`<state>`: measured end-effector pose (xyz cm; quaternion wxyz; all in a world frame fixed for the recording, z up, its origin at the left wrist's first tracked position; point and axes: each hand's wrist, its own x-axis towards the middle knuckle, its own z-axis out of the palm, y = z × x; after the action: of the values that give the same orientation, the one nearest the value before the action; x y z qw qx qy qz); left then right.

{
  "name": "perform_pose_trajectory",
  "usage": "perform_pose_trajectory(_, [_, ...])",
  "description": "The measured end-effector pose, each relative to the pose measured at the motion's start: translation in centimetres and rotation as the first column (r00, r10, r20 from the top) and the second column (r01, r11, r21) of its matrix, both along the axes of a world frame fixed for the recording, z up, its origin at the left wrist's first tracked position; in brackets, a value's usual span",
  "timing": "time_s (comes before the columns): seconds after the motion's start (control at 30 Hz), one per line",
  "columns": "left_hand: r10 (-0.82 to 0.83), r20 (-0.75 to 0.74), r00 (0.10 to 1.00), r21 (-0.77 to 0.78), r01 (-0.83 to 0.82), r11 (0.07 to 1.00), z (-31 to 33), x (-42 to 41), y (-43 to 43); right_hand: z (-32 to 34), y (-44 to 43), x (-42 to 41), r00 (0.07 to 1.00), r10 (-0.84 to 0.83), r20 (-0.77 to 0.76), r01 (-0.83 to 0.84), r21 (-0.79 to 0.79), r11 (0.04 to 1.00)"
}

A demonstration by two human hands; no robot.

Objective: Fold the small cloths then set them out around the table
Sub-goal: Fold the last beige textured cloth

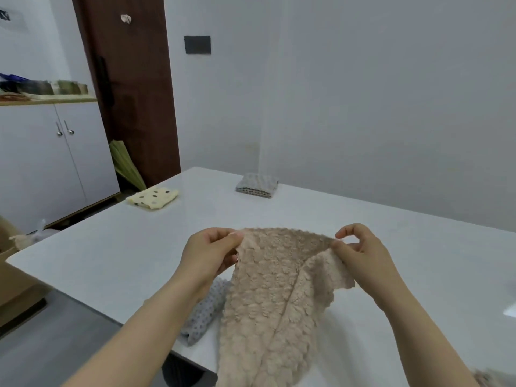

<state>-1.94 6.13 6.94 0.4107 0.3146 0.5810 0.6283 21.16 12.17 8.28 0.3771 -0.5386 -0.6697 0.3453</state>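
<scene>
White glossy table (321, 216) against pale walls, brown door (131, 88), white cabinet (53, 160) — left hand (208, 254) and right hand (363, 254) each pinching the beige fluffy cloth (268, 297), grey cloth (205, 314) perhaps unfolded beneath, yellow dotted cloth (153, 198) and grey folded cloth (257, 185) at far edges.

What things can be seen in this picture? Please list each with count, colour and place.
table: 1, white, centre
fluffy cloth: 1, beige, held above the table's near edge
crumpled dotted cloth: 1, grey, near edge, under the left forearm
folded dotted cloth: 1, pale yellow, far left table corner
folded cloth: 1, grey, far table edge
cabinet: 1, white, left
door: 1, dark brown, right of the cabinet
wall plate: 1, dark grey, right of the door
cardboard box: 1, brown, far left
left hand: 1, pinching the fluffy cloth's top left corner
right hand: 1, pinching its top right corner
</scene>
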Motion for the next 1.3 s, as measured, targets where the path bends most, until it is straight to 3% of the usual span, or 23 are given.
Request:
perform_pose_trajectory(0.17, [0.054,-0.026,0.998,0.061,-0.053,0.997,-1.7,2.1,-2.4,-1.5,-2.7,0.4,0.998,0.042,-0.042,-0.044,-0.062,0.997])
perform_pose_trajectory(0.4, [0.097,-0.013,0.995,0.08,-0.096,0.992,-3.4,3.8,-4.6,-1.5,-4.4,-0.3,0.989,0.109,-0.103,-0.113,-0.033,0.993])
perform_pose_trajectory(0.57, [0.076,-0.004,0.997,0.087,-0.076,0.993,-3.0,3.6,-5.2,-1.5,-5.4,-0.4,0.951,0.266,-0.158,-0.286,-0.123,0.95])
perform_pose_trajectory(0.73, [0.095,0.034,0.995,0.109,-0.098,0.989,-2.7,3.7,-5.6,-1.4,-5.9,-1.1,0.951,0.162,-0.264,-0.174,-0.022,0.985])
perform_pose_trajectory(0.97, [0.082,0.003,0.997,0.14,-0.082,0.987,-2.1,4.2,-6.1,-1.3,-6.2,-1.7,0.993,0.048,-0.107,-0.026,0.202,0.979])
perform_pose_trajectory(1.13, [0.07,0.001,0.998,0.155,-0.07,0.986,-1.2,4.5,-6.6,-0.9,-6.6,-1.8,0.995,0.082,0.056,-0.098,0.411,0.906])
perform_pose_trajectory(1.3, [0.062,0.014,0.998,0.169,-0.063,0.984,-0.3,4.6,-6.9,-0.7,-6.8,-2.7,0.971,0.228,-0.066,-0.193,0.345,0.919])
